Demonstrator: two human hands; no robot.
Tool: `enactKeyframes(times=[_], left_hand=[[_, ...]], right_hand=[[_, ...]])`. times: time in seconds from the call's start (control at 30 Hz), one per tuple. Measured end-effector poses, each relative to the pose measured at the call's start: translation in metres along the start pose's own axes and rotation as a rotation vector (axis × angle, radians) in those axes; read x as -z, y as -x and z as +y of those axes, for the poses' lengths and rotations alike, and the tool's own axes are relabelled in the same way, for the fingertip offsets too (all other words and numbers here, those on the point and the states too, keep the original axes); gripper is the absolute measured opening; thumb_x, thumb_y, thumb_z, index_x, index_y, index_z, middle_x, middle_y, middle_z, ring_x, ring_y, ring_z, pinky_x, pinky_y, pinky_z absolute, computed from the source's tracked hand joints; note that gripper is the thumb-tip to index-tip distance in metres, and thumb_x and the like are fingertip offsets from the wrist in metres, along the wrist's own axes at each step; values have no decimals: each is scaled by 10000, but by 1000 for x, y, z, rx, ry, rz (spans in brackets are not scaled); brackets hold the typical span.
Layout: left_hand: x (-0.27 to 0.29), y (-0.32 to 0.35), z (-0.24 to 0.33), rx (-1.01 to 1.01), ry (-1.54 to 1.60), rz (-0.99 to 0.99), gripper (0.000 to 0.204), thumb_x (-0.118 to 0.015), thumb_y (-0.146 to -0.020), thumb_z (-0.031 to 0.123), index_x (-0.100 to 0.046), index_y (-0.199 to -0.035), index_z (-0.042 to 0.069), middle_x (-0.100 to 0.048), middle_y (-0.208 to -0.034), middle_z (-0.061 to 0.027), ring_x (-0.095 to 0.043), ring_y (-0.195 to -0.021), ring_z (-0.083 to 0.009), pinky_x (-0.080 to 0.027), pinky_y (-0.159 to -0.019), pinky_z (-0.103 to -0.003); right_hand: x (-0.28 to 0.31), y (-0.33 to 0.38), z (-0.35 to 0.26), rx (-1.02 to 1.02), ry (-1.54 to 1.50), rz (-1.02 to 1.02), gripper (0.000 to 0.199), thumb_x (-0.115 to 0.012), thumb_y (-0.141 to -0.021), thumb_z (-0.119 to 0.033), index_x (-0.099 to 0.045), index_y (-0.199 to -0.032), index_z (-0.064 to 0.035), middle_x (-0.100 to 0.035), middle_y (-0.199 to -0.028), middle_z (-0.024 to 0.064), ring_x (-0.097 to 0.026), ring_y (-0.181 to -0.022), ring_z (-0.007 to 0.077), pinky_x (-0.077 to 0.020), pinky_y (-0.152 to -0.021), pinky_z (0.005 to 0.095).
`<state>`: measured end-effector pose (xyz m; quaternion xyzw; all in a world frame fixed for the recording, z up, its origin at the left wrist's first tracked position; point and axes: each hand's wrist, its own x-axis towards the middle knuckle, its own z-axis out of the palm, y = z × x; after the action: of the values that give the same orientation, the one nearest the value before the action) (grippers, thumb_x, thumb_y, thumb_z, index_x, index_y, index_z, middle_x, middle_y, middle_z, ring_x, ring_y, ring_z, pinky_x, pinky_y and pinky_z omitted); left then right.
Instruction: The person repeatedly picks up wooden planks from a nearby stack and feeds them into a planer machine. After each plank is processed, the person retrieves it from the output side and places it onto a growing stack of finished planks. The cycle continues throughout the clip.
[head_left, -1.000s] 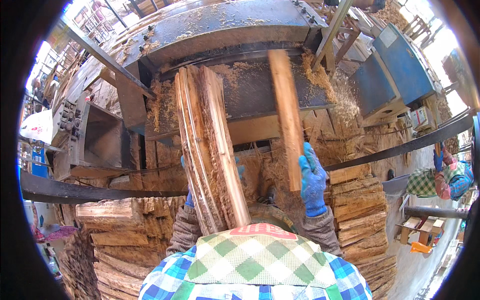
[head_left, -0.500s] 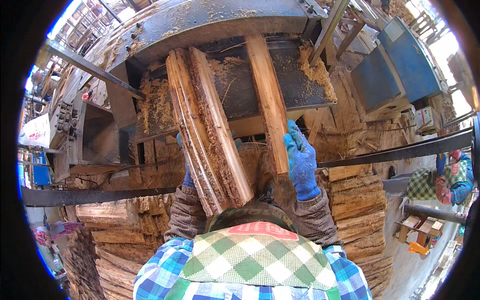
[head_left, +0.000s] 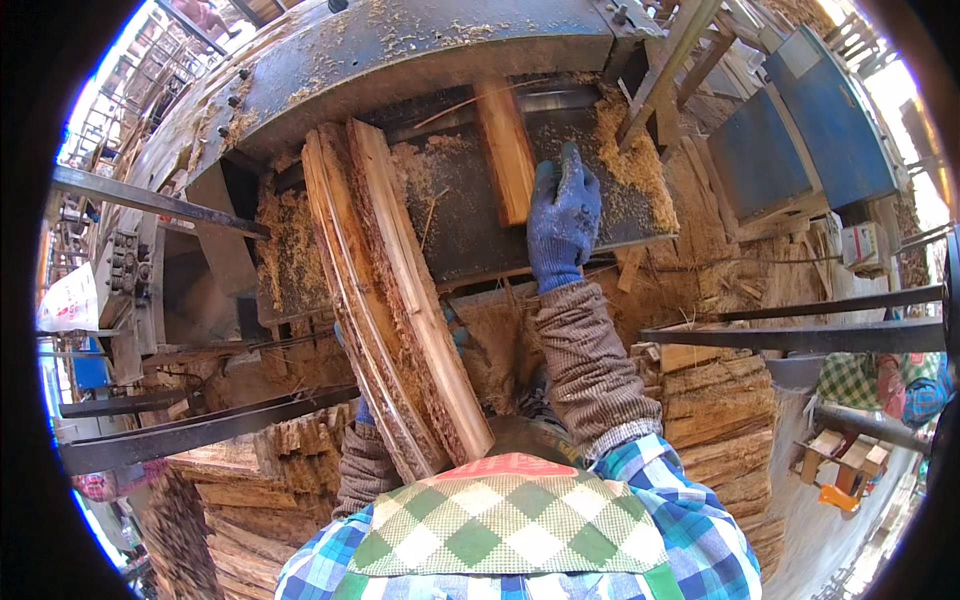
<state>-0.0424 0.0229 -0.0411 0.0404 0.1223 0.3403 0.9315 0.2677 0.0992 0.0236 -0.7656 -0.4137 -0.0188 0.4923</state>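
Sawdust [head_left: 635,160] litters the dark machine table [head_left: 470,232]. I see one plank [head_left: 508,165] lying on it, far end at the blue hood [head_left: 440,55]; right hand [head_left: 565,225] beside its near end, fingers extended, unclenched. Left hand [head_left: 457,334], mostly hidden, grasps two bark-edged planks [head_left: 402,270] from below, at left.

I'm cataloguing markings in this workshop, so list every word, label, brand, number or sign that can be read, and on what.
None reads clearly enough to quote.
Green-and-white checked apron: red printed patch, seen too slantwise to read.
White bag at left: print too small and blurred.
Small pale box at right: marking too small.
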Motion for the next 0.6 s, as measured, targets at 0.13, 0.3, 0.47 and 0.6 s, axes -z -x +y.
enactKeyframes(times=[0.13,0.3,0.47,0.6], left_hand=[[0,1,-1,-2,12,3,963,-514,-966,715,-224,-1645,97,-298,-1641,-219,-371,-1477,-385,-459,-1164,-538],[-5,6,0,-27,-11,-46,969,-523,-963,714,-220,-1646,97,-287,-1647,-221,-359,-1485,-392,-457,-1166,-543],[-13,10,1,-26,-31,-104,975,-532,-959,712,-216,-1647,97,-276,-1652,-224,-348,-1492,-398,-455,-1169,-549],[-20,20,-4,14,-15,-128,980,-539,-957,711,-212,-1647,98,-267,-1657,-225,-339,-1498,-403,-453,-1171,-553]], right_hand=[[-4,-3,2,-33,56,22,432,-635,-1032,-258,-616,-1383,-5,-669,-1161,267,-666,-1030,420,-568,-865,487],[11,1,-16,-16,38,-34,479,-620,-1034,-354,-623,-1382,-25,-666,-1155,261,-660,-1045,421,-553,-893,485],[71,97,-78,88,-696,-695,703,-729,-958,-419,-495,-1469,4,-539,-1435,226,-508,-1345,362,-430,-1143,465],[127,180,-84,187,-471,-885,808,-671,-994,-469,-327,-1622,-95,-339,-1649,220,-391,-1486,333,-337,-1215,450]])
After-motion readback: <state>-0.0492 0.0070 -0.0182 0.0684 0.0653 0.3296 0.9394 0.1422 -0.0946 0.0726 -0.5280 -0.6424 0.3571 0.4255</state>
